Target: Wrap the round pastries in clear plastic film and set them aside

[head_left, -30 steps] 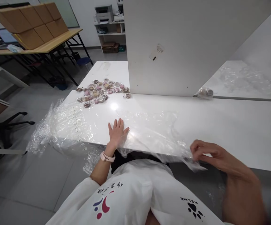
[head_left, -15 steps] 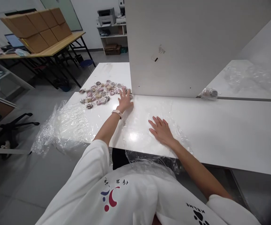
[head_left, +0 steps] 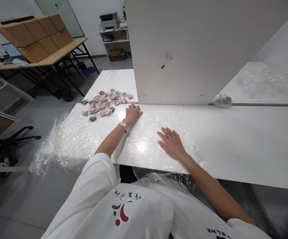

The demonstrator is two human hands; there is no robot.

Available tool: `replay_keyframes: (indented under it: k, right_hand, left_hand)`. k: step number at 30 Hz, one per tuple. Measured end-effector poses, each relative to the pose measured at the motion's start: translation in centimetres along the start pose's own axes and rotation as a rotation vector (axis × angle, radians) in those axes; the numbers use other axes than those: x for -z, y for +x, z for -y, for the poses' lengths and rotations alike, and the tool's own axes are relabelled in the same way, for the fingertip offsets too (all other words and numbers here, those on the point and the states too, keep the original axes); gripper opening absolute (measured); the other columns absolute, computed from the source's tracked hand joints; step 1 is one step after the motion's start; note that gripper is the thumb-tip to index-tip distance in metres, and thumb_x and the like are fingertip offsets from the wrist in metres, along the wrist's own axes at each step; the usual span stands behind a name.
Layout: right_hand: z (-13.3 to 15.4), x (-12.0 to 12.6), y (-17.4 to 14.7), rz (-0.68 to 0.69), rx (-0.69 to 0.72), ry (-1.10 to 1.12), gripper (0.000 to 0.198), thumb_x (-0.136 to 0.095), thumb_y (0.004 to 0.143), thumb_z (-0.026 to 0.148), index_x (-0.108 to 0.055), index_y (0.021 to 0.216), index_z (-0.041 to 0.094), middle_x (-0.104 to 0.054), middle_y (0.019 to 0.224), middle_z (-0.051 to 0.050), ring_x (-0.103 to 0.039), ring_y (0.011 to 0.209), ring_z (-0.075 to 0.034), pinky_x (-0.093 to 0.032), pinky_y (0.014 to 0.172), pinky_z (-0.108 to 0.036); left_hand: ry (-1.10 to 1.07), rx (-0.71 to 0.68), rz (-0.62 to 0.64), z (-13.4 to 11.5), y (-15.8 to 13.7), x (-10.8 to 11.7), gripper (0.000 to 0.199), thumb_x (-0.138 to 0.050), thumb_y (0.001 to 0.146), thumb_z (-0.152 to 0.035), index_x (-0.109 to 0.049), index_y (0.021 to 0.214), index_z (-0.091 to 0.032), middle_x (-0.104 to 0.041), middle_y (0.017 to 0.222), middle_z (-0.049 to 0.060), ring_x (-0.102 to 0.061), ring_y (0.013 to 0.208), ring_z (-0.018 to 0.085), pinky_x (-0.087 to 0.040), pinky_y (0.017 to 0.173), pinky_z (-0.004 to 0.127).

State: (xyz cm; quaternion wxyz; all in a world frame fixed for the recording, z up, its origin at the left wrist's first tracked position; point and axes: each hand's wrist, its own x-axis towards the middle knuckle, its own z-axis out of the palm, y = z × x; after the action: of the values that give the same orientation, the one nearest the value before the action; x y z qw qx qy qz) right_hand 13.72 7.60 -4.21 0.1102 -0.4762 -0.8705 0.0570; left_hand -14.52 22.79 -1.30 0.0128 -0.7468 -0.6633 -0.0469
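Note:
On the left of the white table [head_left: 236,132] lies a loose spread of small wrapped sweets [head_left: 101,103], pink, brown and yellowish in clear wrappers. At the spread's right edge, my left hand [head_left: 132,115] has its fingers curled down over a few of them by the upright panel; a bit of wrapper shows at the fingertips. A clear plastic bag [head_left: 146,146] lies flat before me and hangs over the front edge. My right hand [head_left: 172,143] rests on it palm down, fingers spread, holding nothing.
A stack of clear plastic bags [head_left: 71,139] overhangs the table's left corner. The tall grey panel [head_left: 169,39] rises from the table's back edge. A wrapped dark piece [head_left: 222,100] sits at its right end. Brown cartons [head_left: 36,36] stand on a desk behind.
My left hand has drawn slightly toward me, its fingers going from spread to curled, with a few sweets pulled from the spread. My right hand stays flat on the bag. The view has shifted slightly.

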Motion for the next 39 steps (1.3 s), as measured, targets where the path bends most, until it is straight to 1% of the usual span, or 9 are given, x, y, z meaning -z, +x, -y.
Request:
replay_keyframes:
  k: [5, 11, 14, 18, 23, 27, 33, 36, 39]
  right_hand:
    - [-0.5, 0.1, 0.2, 0.033, -0.004, 0.036, 0.057, -0.023, 0.103, 0.053, -0.04, 0.151, 0.029, -0.029, 0.162, -0.003, -0.021, 0.151, -0.025, -0.021, 0.121, -0.051]
    - [-1.3, 0.5, 0.8, 0.064, 0.023, 0.066, 0.058, -0.02, 0.102, 0.056, -0.039, 0.151, 0.032, -0.028, 0.163, 0.0, -0.021, 0.151, -0.024, -0.022, 0.122, -0.049]
    - [-1.4, 0.3, 1.0, 0.048, 0.016, 0.075, 0.058, -0.017, 0.103, 0.054, -0.039, 0.152, 0.031, -0.029, 0.162, 0.001, -0.021, 0.151, -0.022, -0.022, 0.122, -0.047]
    - [-2.5, 0.1, 1.3, 0.026, -0.042, 0.066, 0.059, -0.013, 0.104, 0.049, -0.036, 0.154, 0.027, -0.028, 0.163, 0.0, -0.021, 0.151, -0.021, -0.022, 0.122, -0.047]
    - [-6.3, 0.4, 1.9, -0.015, -0.075, 0.045, 0.056, -0.019, 0.104, 0.045, -0.041, 0.151, 0.026, -0.031, 0.161, -0.002, -0.024, 0.15, -0.022, -0.021, 0.122, -0.047]
    - [-8.1, 1.5, 2.6, 0.009, -0.095, 0.086, 0.053, -0.023, 0.104, 0.045, -0.044, 0.149, 0.027, -0.033, 0.16, -0.003, -0.025, 0.15, -0.023, -0.02, 0.121, -0.051]
    - [-5.4, 7.4, -5.4, -0.048, -0.029, 0.239, 0.065, -0.032, 0.099, 0.061, -0.032, 0.155, 0.029, -0.033, 0.161, -0.005, -0.024, 0.15, -0.027, -0.024, 0.12, -0.053]
    - [-1.8, 8.2, -12.4, 0.041, 0.174, 0.183, 0.074, -0.051, 0.09, 0.066, -0.032, 0.155, 0.036, -0.034, 0.16, -0.003, -0.025, 0.149, -0.031, -0.024, 0.12, -0.055]
    - [2.4, 6.5, -15.9, -0.032, 0.184, 0.135, 0.053, -0.05, 0.097, 0.049, -0.046, 0.147, 0.033, -0.041, 0.156, -0.005, -0.034, 0.146, -0.03, -0.027, 0.117, -0.056]
  left_hand:
    - [0.101, 0.005, 0.008, 0.9, -4.1, 0.6, 0.043, -0.031, 0.094, -0.008, -0.049, 0.132, -0.017, -0.057, 0.12, 0.019, -0.053, 0.111, 0.032, -0.044, 0.087, 0.042]
    - [-0.029, 0.146, -0.03, 2.2, -5.3, 4.2, 0.044, -0.035, 0.093, -0.006, -0.048, 0.134, -0.014, -0.065, 0.105, 0.015, -0.061, 0.093, 0.025, -0.049, 0.073, 0.036]
    - [-0.193, -0.003, -0.219, -2.3, -8.5, 4.7, 0.041, -0.03, 0.099, -0.009, -0.05, 0.133, -0.018, -0.066, 0.102, 0.011, -0.062, 0.087, 0.02, -0.051, 0.066, 0.032]
    - [-0.232, -0.482, -0.237, -10.9, -15.1, 2.6, 0.042, -0.028, 0.101, -0.01, -0.055, 0.129, -0.028, -0.067, 0.112, 0.007, -0.063, 0.091, 0.017, -0.05, 0.059, 0.028]
    - [-0.227, -0.729, -0.085, -15.5, -19.5, -0.1, 0.038, -0.043, 0.101, -0.027, -0.049, 0.139, -0.03, -0.05, 0.148, 0.008, -0.042, 0.139, 0.027, -0.041, 0.108, 0.052]
    - [-0.3, -0.74, 0.051, -14.4, -19.6, 0.9, 0.06, -0.049, 0.096, -0.051, -0.032, 0.152, -0.037, -0.022, 0.165, 0.005, -0.012, 0.154, 0.03, -0.009, 0.122, 0.063]
    - [-0.386, -0.584, 0.095, -6.3, -23.7, 5.1, 0.073, -0.04, 0.096, -0.016, -0.008, 0.159, -0.035, -0.019, 0.165, 0.001, -0.016, 0.153, 0.023, -0.02, 0.125, 0.052]
    - [-0.296, -0.503, 0.136, -3.0, -27.1, 4.9, 0.079, -0.046, 0.091, -0.009, -0.015, 0.158, -0.035, -0.013, 0.166, 0.004, -0.004, 0.154, 0.03, -0.014, 0.123, 0.062]
    - [-0.308, -0.511, 0.09, -3.7, -28.3, 3.9, 0.068, -0.065, 0.087, -0.022, -0.04, 0.15, -0.031, -0.017, 0.165, 0.01, -0.004, 0.154, 0.037, -0.013, 0.12, 0.067]
